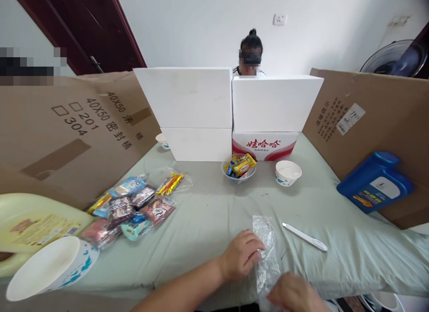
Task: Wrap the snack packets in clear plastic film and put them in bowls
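A crinkled strip of clear plastic wrap (266,234) lies lengthwise near the table's front edge. My left hand (239,255) has its fingers curled onto the left side of the strip. At the strip's near end, my right hand (295,293) is closed on it, somewhat blurred and partly cut off by the lower edge of the view. Just right of the strip lies a slim white utility knife (304,237). Farther off stand a clear bowl of wrapped snacks (239,168) and a white paper bowl (288,173).
White boxes (197,102) form a wall across the back, with a person (250,57) behind. Cardboard panels flank both sides. Snack packets (134,207), a large paper bowl (53,267) and a yellow jug (40,227) sit left. A blue bottle (375,182) leans at right.
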### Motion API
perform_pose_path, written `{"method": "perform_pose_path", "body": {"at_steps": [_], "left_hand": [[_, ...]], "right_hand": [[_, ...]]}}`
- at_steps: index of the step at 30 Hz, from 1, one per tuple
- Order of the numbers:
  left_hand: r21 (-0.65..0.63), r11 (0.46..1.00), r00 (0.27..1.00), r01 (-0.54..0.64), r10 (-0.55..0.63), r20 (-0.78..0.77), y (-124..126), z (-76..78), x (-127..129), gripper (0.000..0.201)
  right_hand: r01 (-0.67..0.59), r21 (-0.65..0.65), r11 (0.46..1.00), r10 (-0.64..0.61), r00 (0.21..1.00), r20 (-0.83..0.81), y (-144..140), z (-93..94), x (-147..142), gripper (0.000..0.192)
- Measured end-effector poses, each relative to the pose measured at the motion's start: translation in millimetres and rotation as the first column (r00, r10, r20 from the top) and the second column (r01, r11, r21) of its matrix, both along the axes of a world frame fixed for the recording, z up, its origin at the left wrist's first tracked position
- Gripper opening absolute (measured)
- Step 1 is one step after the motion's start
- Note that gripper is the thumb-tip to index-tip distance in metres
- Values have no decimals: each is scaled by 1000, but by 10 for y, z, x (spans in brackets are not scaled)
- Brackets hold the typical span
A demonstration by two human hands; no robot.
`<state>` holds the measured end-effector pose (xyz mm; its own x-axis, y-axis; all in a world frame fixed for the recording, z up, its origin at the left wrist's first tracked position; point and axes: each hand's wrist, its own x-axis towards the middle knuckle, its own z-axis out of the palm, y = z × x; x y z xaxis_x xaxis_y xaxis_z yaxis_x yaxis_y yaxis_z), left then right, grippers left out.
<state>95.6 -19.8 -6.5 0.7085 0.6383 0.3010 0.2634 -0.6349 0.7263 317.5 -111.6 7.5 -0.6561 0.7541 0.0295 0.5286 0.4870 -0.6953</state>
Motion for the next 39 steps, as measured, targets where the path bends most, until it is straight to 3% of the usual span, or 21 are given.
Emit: {"method": "perform_pose_path", "body": {"at_steps": [3, 5, 9, 12, 16, 19, 24, 27, 30, 33, 36, 39], "left_hand": [[-304, 953, 985, 15, 39, 170, -167, -16, -87, 52], [-400, 917, 976, 6, 82, 204, -217, -67, -106, 59], [-431, 899, 972, -74, 162, 171, -224, -169, -69, 66], [-376, 915, 982, -146, 181, 60, -214, -162, -27, 55], [-233, 959, 987, -159, 153, -46, -228, -90, 16, 27], [-163, 978, 991, -127, 118, -68, -235, -29, 28, 22], [94, 929, 926, -359, 367, -85, 33, 89, 98, 19], [185, 956, 964, -229, 249, -93, 327, 70, 203, 19], [209, 971, 979, -119, 149, -137, 502, -35, 283, 14], [240, 964, 978, -117, 154, -142, 516, -128, 293, 14], [259, 961, 981, -100, 139, -137, 487, -160, 271, 18], [242, 966, 985, -90, 122, -120, 486, -164, 261, 26]], "right_hand": [[282, -73, 957, -279, 959, 44, 423, 298, -84, 27], [430, -57, 901, -419, 897, 143, 736, 303, -153, 20], [573, 0, 820, -551, 789, 271, 1151, 72, -259, 20], [610, 34, 792, -588, 747, 310, 1241, -44, -298, 15], [621, 36, 783, -595, 730, 337, 1271, -60, -307, 8], [621, -1, 784, -585, 739, 335, 1302, -44, -289, 4], [629, -77, 774, -587, 758, 285, 1334, -27, -272, 9], [638, -180, 749, -601, 768, 223, 1340, -41, -269, 12], [606, -373, 702, -600, 786, 148, 1296, -62, -233, 6], [507, -566, 650, -583, 811, 57, 1167, -48, -153, 29], [392, -674, 626, -559, 828, -36, 1004, -3, -61, 55], [257, -771, 582, -547, 826, -138, 890, 21, -7, 58]]}}
